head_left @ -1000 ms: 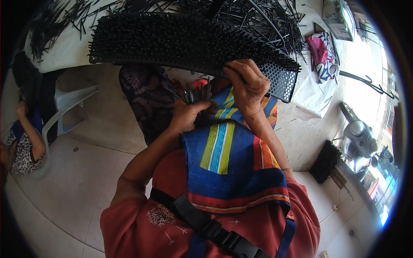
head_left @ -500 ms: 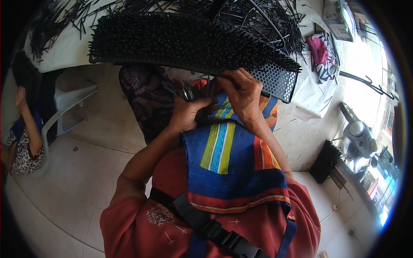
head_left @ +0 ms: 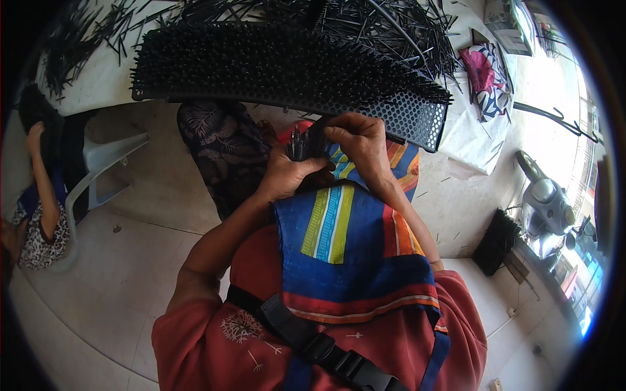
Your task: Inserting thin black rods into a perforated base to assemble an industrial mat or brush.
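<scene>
My left hand (head_left: 287,173) is closed around a small bundle of thin black strips (head_left: 298,144), whose shiny ends point up past the fingers. Close to its right, my right hand (head_left: 360,142) is pinched, fingertips against a dark thing beside the bundle. What it grips is too dark to make out. Just beyond both hands lies a long black perforated panel (head_left: 417,122). Dense upright black strips (head_left: 261,68) fill most of its holes, while bare holes show at its right end and along the near edge.
Loose black strips (head_left: 372,26) lie heaped on the white-covered table (head_left: 98,85) behind the panel. A patterned cloth with a pink flower (head_left: 481,70) lies at right. Another person's arm (head_left: 42,176) and a grey plastic chair (head_left: 107,156) are at left. A scooter (head_left: 546,202) stands far right.
My right hand has shifted slightly left and down from the panel's near edge, closer to the bundle. The left hand's bundle now stands more upright.
</scene>
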A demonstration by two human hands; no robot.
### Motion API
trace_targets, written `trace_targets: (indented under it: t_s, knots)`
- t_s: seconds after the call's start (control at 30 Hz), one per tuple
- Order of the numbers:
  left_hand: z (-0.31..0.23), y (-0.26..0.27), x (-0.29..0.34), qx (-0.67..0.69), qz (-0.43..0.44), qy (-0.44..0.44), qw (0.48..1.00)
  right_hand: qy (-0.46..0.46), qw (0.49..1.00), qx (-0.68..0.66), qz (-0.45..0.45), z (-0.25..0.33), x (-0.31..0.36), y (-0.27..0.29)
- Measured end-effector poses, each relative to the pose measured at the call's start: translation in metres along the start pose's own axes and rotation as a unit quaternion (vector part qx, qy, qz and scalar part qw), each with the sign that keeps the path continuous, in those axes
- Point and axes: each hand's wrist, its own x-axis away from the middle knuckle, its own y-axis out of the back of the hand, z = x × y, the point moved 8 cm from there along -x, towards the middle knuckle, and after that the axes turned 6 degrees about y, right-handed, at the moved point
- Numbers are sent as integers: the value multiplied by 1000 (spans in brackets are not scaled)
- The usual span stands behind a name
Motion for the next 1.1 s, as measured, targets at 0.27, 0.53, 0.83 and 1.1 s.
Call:
trace_targets:
  t_s: [0.27,0.53,0.83,1.1]
  knots:
    - [9,8,-6,197,-29,10,980,34,998,-44,-42,1,9,15]
    - [24,10,-9,177,-54,61,981,331,921,88,-187,60,11,41]
    - [22,-2,1,34,-12,53,998,375,900,144,-168,71,8,38]
    - [26,3,-1,38,-28,50,998,380,900,142,-161,74,8,34]
